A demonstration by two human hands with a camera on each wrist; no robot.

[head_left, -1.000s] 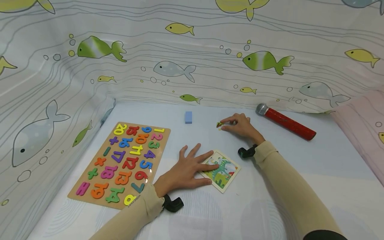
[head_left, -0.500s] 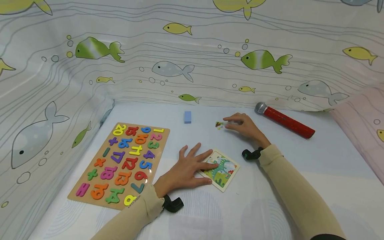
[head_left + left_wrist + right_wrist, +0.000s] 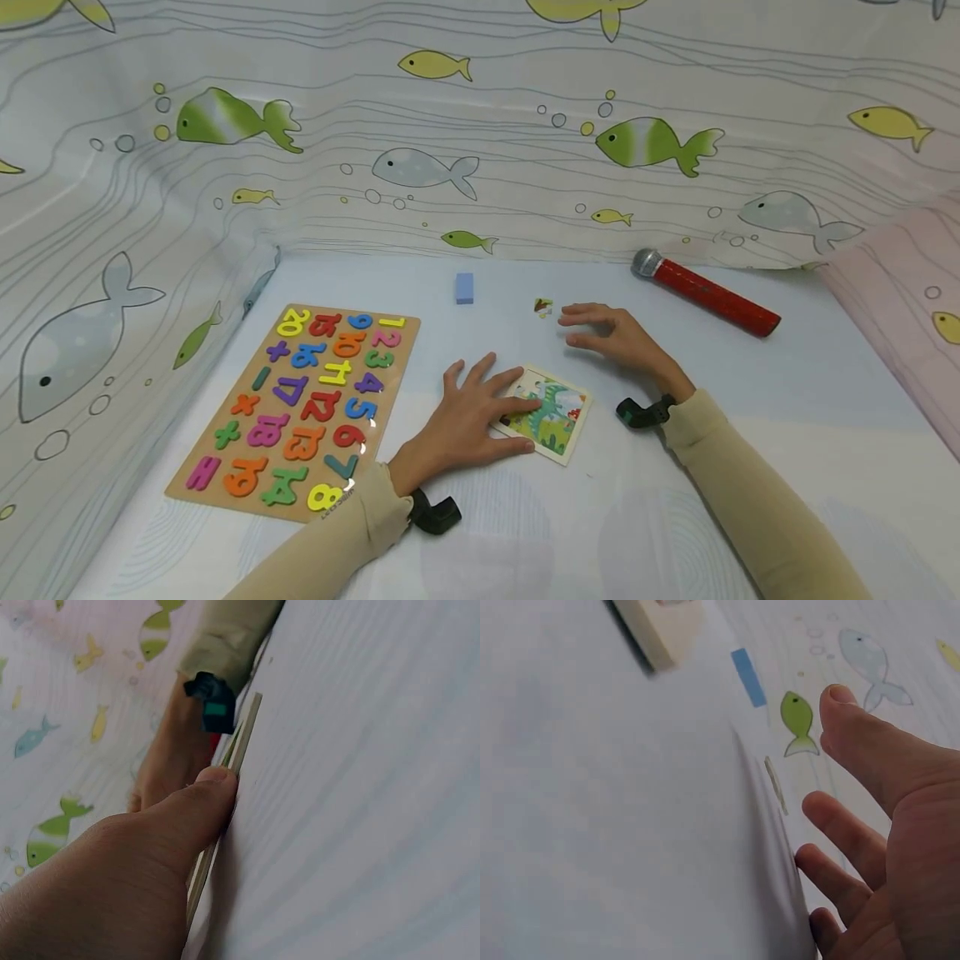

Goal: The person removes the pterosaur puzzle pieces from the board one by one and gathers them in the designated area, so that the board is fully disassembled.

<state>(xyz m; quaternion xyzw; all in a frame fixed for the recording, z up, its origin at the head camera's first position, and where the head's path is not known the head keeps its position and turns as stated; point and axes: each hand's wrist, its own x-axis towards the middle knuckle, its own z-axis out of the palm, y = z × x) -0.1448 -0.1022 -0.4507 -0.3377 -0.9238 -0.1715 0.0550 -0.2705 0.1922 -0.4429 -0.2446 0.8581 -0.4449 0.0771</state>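
Spread over the left part of a small picture puzzle (image 3: 561, 421) with a green dinosaur on it, my left hand (image 3: 468, 421) rests with its fingers extended. In the left wrist view its thumb (image 3: 176, 810) touches the edge of the puzzle board (image 3: 247, 735). A small jigsaw piece (image 3: 543, 308) lies flat on the table beyond the puzzle. Just right of that piece is my right hand (image 3: 626, 342), thumb and fingers apart and nothing between them. From the right wrist, the jigsaw piece (image 3: 775, 785) shows as a thin sliver left of the fingers.
A wooden number board (image 3: 300, 408) with coloured numerals lies at the left, close to my left forearm. At the back stand a blue block (image 3: 464, 288) and, farther right, a red toy microphone (image 3: 712, 296). Fish-patterned cloth (image 3: 337, 125) rises behind the table.
My right hand has let go of the jigsaw piece and drawn back to the right and nearer. The puzzle has turned slightly under my left hand, and the head view has shifted a little.
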